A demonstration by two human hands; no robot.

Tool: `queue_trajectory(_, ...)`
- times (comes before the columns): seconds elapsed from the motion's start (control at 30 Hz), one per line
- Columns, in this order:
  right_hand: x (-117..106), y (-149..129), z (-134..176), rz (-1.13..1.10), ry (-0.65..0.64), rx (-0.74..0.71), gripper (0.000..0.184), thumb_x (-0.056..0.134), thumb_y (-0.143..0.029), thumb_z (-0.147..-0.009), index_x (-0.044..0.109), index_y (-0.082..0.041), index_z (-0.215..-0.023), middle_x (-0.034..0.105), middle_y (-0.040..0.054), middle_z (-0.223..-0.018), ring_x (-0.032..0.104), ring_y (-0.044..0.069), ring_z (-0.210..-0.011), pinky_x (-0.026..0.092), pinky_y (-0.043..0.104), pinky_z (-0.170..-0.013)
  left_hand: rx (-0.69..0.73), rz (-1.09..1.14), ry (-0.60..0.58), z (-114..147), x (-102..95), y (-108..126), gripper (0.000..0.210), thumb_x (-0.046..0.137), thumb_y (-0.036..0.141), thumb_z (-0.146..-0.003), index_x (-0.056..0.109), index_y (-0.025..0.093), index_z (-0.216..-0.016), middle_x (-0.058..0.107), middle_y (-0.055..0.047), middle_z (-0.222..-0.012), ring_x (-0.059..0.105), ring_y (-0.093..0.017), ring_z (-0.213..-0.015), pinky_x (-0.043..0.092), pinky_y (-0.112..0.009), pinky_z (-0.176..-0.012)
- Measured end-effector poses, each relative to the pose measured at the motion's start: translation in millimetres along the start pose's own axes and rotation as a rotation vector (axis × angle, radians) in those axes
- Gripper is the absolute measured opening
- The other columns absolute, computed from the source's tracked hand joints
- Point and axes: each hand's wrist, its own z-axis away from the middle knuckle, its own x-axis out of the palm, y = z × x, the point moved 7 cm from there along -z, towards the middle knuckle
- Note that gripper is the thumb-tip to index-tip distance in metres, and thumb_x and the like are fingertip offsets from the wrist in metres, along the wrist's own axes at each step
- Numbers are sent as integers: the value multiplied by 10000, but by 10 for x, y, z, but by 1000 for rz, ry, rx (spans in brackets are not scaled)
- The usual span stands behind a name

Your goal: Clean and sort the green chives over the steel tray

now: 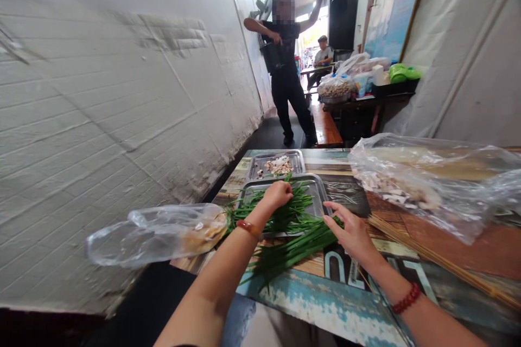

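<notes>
Long, thin green stalks [291,249], smooth and grass-like, lie in a loose sheaf on the near part of a desk [317,298] with a worn, painted-plank surface. Their long axis slants from the lower left up to the right hand [353,232]. A tangled heap of similar greens [280,222] fills much of a shiny, shallow metal tray [319,192] with rounded corners, just beyond.

The left hand [278,195] is curled over this heap; its fingertips are hidden, so whether it grips a stalk cannot be told. The right hand is spread, thumb and fingers apart, beside the stalks' upper ends. A thin stick [372,287] runs below its palm; whether it is held is unclear.

Behind, a smaller metal tray [255,165] carries pale, crumbly chopped pieces [280,165]. Crinkled clear plastic bags sit at left [142,233] and right [431,173], their contents blurred by the film. Straight, slender wooden sticks [439,257] run diagonally rightward, cut off by the picture's edge.
</notes>
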Motion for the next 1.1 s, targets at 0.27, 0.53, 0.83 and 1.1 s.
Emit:
queue_trajectory(0.27, 3, -12, 9, -3, -28, 28, 456, 492, -464, -867, 647, -145, -1153, 663, 51, -766, 630, 195, -644, 501, 312, -634, 47, -113, 15, 107, 76, 111, 133, 603, 113, -688, 673, 167, -788, 677, -62, -879, 602, -200, -860, 455, -287, -779)
queue_trajectory(0.53, 17, 4, 9, 5, -27, 5, 449, 495, -462, -869, 649, -146, -1148, 678, 66, -800, 648, 210, -706, 489, 322, -691, 84, 49, -2, 41, -110, -1, 237, 503, 212, -801, 719, 121, -764, 599, 1, -576, 530, -115, -579, 402, -212, -583)
queue_trajectory(0.83, -1, -21, 0, -19, -10, -1, 454, 501, -473, -851, 664, -146, -1120, 688, 69, -784, 641, 204, -658, 495, 310, -639, 89, 158, 50, -2, -239, -33, 293, 667, 310, -733, 730, 118, -945, 675, -9, -665, 584, -118, -593, 436, -205, -569)
queue_trajectory(1.1, 12, 9, 6, -8, -6, -6, 444, 501, -477, -857, 665, -155, -1116, 695, 75, -812, 642, 207, -679, 506, 327, -674, 65, 32, 224, 59, -426, -30, 232, 558, 233, -827, 721, 136, -961, 711, -69, -890, 626, -166, -802, 471, -257, -750)
